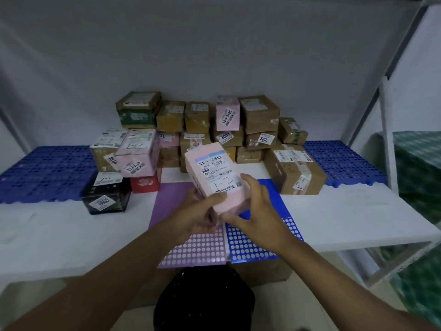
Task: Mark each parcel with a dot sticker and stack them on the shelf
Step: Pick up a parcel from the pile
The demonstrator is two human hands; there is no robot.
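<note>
A pink parcel (216, 174) with a white shipping label marked "1-2" is held tilted above the shelf. My left hand (199, 212) grips its near left corner from below. My right hand (256, 211) grips its near right side, thumb under the end. Beneath the hands lie a purple dot-sticker sheet (191, 249) and a blue dot-sticker sheet (253, 249), both partly peeled. Behind stands a pile of parcels (202, 130), mostly brown cardboard, some pink.
The white shelf board (71, 235) carries blue perforated mats at the left (43, 173) and the right (343, 161). A black box (106, 194), a red box (144, 183) and a large brown box (294, 169) flank the sheets. A shelf post (387, 139) rises at right.
</note>
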